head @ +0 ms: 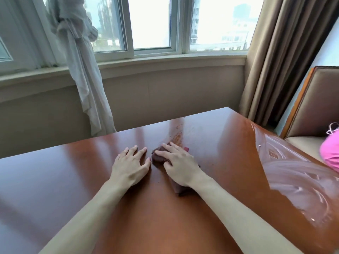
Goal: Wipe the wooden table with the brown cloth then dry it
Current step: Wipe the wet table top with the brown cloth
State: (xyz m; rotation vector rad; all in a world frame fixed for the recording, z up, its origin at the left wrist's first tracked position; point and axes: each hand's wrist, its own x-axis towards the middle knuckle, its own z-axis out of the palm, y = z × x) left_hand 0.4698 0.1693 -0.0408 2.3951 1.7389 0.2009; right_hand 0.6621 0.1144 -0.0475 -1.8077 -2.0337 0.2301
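Wooden table, our two hands and the brown cloth

Glossy wood of the wooden table [77,173] fills most of our view, with wet streaks showing along its right side, a beige chair [311,114] just beside that edge and a pink item [330,154] on its seat; our left hand [131,166] rests flat on the wood, fingers spread and straight, while our right hand [180,166] presses down on the brown cloth [158,156], fingers spread over it, near the table's middle, just beside the left thumb
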